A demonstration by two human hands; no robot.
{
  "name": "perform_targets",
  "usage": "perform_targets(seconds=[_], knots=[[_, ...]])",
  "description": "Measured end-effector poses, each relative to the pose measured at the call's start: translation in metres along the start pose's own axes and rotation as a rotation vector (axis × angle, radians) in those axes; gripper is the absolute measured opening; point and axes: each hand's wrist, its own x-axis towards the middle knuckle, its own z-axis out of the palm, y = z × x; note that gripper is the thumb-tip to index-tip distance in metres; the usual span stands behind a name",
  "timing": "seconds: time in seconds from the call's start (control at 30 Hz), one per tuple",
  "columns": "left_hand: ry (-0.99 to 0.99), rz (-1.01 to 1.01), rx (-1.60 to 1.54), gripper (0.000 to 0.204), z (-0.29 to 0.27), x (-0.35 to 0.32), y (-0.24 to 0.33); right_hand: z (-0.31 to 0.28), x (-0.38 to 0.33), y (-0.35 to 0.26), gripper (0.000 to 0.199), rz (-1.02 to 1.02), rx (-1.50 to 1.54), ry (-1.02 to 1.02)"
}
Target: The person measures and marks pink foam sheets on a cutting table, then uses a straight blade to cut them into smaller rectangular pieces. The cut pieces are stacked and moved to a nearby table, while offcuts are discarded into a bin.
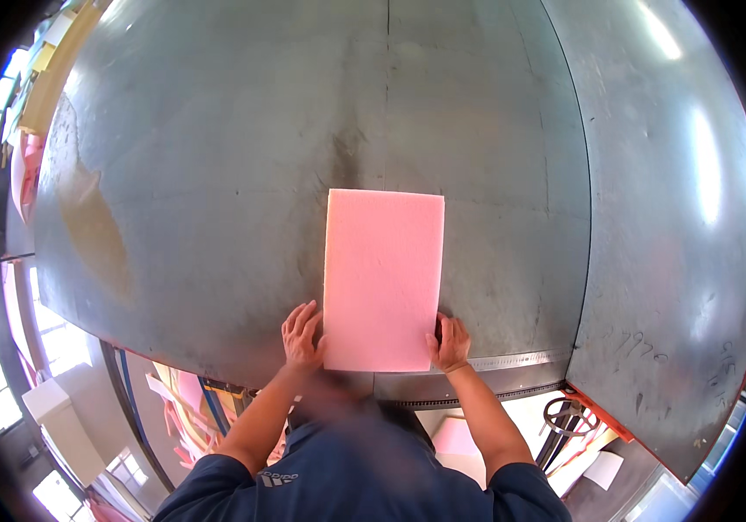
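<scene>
A rectangular pink foam block (pixel 383 280) lies on the grey metal table (pixel 216 174), its long sides pointing away from me. My left hand (pixel 303 336) is at its near left corner, thumb against the side and the other fingers slightly bent and apart beside it. At the near right corner my right hand (pixel 448 342) presses its thumb against the opposite side, fingers curled. Between them the two hands hold the block from its sides. The block's underside is hidden.
A metal ruler strip (pixel 519 360) runs along the table's near edge at right. Below it are a handwheel (pixel 569 417) and a red frame edge (pixel 600 412). A long seam sets off the right table section (pixel 660 261). Pink foam scraps (pixel 183 409) lie below the left edge.
</scene>
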Motion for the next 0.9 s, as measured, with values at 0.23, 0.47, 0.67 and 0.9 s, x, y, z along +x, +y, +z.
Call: perform_targets(seconds=[0.23, 0.47, 0.67, 0.9], knots=[[0.045, 0.053, 0.027, 0.050, 0.003, 0.005, -0.005, 0.000, 0.003, 0.002, 0.041, -0.030, -0.002, 0.030], [0.106, 0.104, 0.041, 0.046, 0.003, 0.008, -0.004, 0.002, 0.003, 0.002, 0.037, -0.036, -0.006, 0.088], [0.161, 0.157, 0.045, 0.045, 0.007, 0.008, -0.003, 0.003, -0.001, 0.003, 0.033, -0.050, -0.017, 0.166], [0.205, 0.174, 0.028, 0.042, 0.010, 0.004, -0.005, 0.013, -0.005, 0.005, 0.033, -0.015, -0.026, 0.159]])
